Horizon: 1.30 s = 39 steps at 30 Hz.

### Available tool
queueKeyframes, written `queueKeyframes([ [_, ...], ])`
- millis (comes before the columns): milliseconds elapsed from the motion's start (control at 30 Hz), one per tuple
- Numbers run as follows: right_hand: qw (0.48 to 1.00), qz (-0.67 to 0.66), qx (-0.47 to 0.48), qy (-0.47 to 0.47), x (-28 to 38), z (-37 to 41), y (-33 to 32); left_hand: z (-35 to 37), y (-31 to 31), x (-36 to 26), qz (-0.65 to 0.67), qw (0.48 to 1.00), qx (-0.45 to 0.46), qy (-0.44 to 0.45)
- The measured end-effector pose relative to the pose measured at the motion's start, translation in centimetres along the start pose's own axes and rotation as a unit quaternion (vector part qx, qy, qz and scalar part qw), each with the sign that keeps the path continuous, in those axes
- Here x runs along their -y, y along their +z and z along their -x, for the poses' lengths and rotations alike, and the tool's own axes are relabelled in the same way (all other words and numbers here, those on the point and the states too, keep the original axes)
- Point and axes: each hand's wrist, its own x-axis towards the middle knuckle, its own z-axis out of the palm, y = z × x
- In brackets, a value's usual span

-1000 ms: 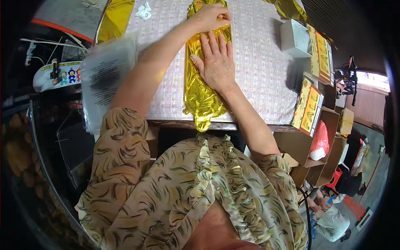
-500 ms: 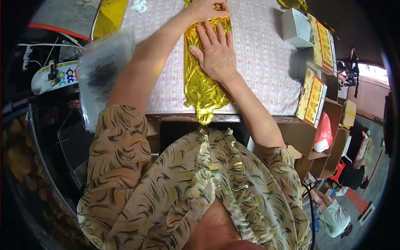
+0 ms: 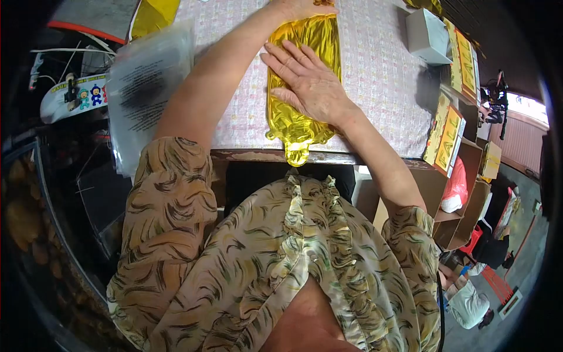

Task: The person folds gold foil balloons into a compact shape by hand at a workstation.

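Gold foil [image 3: 322, 41] covered by right hand [image 3: 316, 91]

The foil is laid lengthwise on a patterned tablecloth [image 3: 381, 88], its tabbed end extended over the table edge [image 3: 249, 155] toward the body. The right hand is set flat upon it, fingers apart. The left hand [image 3: 305, 6] is placed at the far end, cut by the upper border; its grip cannot be determined. Printed clear plastic [image 3: 146, 94] is noted leftward, a white box [image 3: 425, 38] rightward.
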Motion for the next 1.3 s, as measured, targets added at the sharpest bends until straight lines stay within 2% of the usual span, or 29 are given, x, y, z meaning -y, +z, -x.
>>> queueKeyframes([
  [167, 0.996, -0.013, 0.075, -0.051, 2.2, 2.1, -0.8, 0.2, -0.1, 0.1, -0.015, 1.000, 0.013, -0.016],
  [233, 0.981, -0.135, 0.114, -0.082, 3.3, 3.5, -1.2, 0.0, -0.1, -0.1, -0.027, 0.999, 0.015, -0.016],
  [267, 0.975, -0.173, 0.074, -0.119, 3.6, 4.2, -1.7, 0.1, 0.1, 0.1, -0.030, 0.999, 0.017, -0.022],
  [300, 0.975, -0.171, 0.073, -0.120, 2.9, 4.6, -2.1, 0.1, 0.0, 0.2, -0.035, 0.999, 0.018, -0.027],
  [333, 0.945, -0.304, 0.062, -0.106, 2.0, 5.1, -2.9, 0.0, -0.1, 0.0, -0.036, 0.999, 0.017, -0.027],
  [400, 0.931, -0.364, -0.028, -0.021, -0.3, 5.4, -5.1, 0.2, -0.2, -0.4, -0.015, 0.999, 0.013, -0.031],
  [467, 0.970, -0.194, -0.136, 0.055, -4.1, 3.6, -6.9, 0.2, -0.5, -1.0, -0.026, 0.999, 0.008, -0.019],
  [500, 0.980, -0.094, -0.166, 0.057, -6.2, 2.5, -6.7, 0.1, -0.5, -1.2, -0.040, 0.999, 0.004, -0.002],
  [533, 0.980, -0.094, -0.168, 0.055, -7.3, 1.9, -5.9, 0.0, -0.5, -1.1, -0.042, 0.999, 0.005, -0.001],
  [600, 0.992, -0.005, -0.127, 0.020, -8.1, 1.1, -4.2, 0.0, -0.6, -1.2, -0.014, 0.998, 0.027, -0.046],
  [700, 0.994, 0.065, -0.075, 0.037, -7.5, 1.0, -3.2, 0.1, -0.7, -1.8, -0.031, 0.999, 0.004, -0.028],
  [933, 0.991, 0.105, -0.066, 0.055, -7.4, 1.4, -2.6, -0.3, -0.7, -0.5, -0.033, 0.999, 0.015, -0.023],
  [1000, 0.991, 0.106, -0.061, 0.058, -7.3, 1.4, -2.6, -1.0, -1.1, -0.4, 0.024, 0.986, 0.092, -0.141],
  [1033, 0.991, 0.106, -0.056, 0.061, -7.3, 1.4, -2.7, -1.5, -1.6, -0.4, 0.022, 0.986, 0.091, -0.139],
  [1100, 0.991, 0.102, -0.059, 0.059, -7.3, 1.4, -2.7, -2.6, -3.3, -0.6, -0.032, 0.980, 0.147, -0.131],
  [1233, 0.992, 0.094, -0.058, 0.059, -7.3, 1.4, -2.7, -3.3, -7.1, -1.9, 0.005, 0.988, 0.105, -0.115],
  [1300, 0.993, 0.086, -0.056, 0.062, -7.4, 1.4, -2.7, -2.2, -10.1, -5.2, -0.130, 0.974, 0.163, -0.085],
])
